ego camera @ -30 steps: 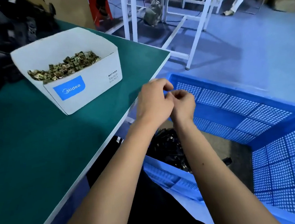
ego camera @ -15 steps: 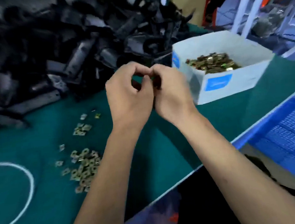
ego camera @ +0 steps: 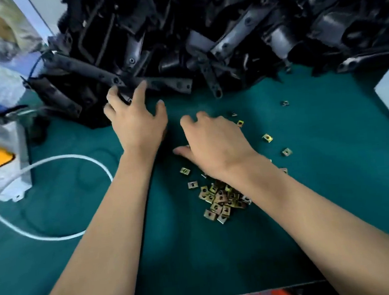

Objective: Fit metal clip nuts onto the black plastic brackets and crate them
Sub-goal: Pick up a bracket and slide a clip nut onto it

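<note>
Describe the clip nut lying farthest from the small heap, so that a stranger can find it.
Start at the pile of black brackets along the table's far side. Below its right end, on the green mat, lies one clip nut. It sits alone, nearer the brackets than any other nut.

Even overhead light, soft shadows; edges bowed, perhaps slightly motion-blurred.

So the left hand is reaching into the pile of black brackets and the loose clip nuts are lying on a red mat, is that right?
Not quite: the mat is dark green, not red, as the head view shows. The rest holds: the left hand reaches into the pile of black brackets, and the loose clip nuts lie on the mat.
</note>
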### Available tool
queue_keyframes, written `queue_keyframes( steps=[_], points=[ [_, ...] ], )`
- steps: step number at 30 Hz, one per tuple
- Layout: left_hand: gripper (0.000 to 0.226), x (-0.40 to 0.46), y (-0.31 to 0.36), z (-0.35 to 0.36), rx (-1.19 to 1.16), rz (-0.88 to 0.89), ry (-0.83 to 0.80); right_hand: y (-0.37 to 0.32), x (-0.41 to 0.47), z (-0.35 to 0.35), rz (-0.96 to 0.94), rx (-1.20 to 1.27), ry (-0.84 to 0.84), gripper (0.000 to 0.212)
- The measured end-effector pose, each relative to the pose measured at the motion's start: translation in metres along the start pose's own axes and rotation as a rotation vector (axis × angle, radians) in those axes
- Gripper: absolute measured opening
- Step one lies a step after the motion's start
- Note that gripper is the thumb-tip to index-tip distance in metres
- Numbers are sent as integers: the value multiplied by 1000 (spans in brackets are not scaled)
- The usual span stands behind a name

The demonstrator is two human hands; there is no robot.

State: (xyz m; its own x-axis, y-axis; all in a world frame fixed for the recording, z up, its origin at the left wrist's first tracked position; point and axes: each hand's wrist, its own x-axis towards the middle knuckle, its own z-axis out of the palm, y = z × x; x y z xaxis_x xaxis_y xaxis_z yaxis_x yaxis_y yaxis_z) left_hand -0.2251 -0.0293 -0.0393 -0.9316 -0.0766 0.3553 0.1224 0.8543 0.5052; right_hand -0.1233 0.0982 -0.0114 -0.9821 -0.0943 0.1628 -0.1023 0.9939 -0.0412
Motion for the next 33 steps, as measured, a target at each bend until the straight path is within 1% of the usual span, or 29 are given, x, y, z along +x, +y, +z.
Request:
queue_keyframes(
  steps=[2, 3, 4, 5, 8, 10, 12, 14, 16, 17, 18, 19, 21, 22, 25, 27, 28, 30, 32, 33],
  points=[
    [56, 6, -1, 6, 48, -64, -102, -2, -2, 2, -62, 33, 4, 39],
    [54, 8, -2, 8, 67, -72, -122, -1, -2, 2, -82, 58, -5, 27],
    [49, 10, -5, 8, 61, -70, -117, -2, -1, 2, -99, 82, -24, 15],
    [42, 10, -8, 8, 35, -60, -97, 0, -1, 2, -106, 112, -38, 10],
    [27, 7, -10, 5, -111, -24, 2, 12, 1, 4, -129, 256, -49, 10],
    [22, 6, -4, 2, -220, -29, 103, 24, 0, 5, -107, 480, -3, 8],
    [27, 5, 2, 0, -309, -51, 203, 33, -2, 4, -38, 693, 44, 6],
    [37, 2, 6, -1, -398, -94, 268, 44, -1, 4, 33, 843, 47, 9],
    [41, -2, 9, -2, -481, -139, 309, 56, 0, 2, 87, 944, 24, 10],
    [43, -3, 8, -2, -531, -158, 317, 62, 1, 1, 94, 953, 10, 11],
    [44, -2, 7, -3, -619, -177, 305, 68, 1, 1, 93, 938, -1, 12],
    [43, -1, 7, -3, -760, -199, 272, 74, 0, 1, 92, 917, -3, 15],
    [38, 3, 5, -2, -1060, -235, 190, 83, -3, 2, 105, 913, 13, 18],
    [34, 6, 5, -3, -1158, -263, 156, 84, -4, 3, 116, 927, 30, 17],
    [19, 9, 6, -8, -1404, -425, -15, 87, -5, 4, 116, 931, 126, 13],
    [17, 9, 9, -11, -1613, -548, -107, 86, -6, 5, 122, 934, 184, 13],
    [17, 8, 11, -13, -1717, -590, -135, 85, -7, 5, 124, 944, 200, 13],
    [19, 6, 14, -16, -1866, -595, -194, 83, -7, 7, 124, 958, 215, 12],
    [34, 3, 15, -17, -1908, -580, -262, 80, -7, 8, 131, 980, 228, 12],
    [38, 2, 14, -18, -1921, -601, -306, 80, -7, 9, 137, 1005, 236, 11]
  ],
)
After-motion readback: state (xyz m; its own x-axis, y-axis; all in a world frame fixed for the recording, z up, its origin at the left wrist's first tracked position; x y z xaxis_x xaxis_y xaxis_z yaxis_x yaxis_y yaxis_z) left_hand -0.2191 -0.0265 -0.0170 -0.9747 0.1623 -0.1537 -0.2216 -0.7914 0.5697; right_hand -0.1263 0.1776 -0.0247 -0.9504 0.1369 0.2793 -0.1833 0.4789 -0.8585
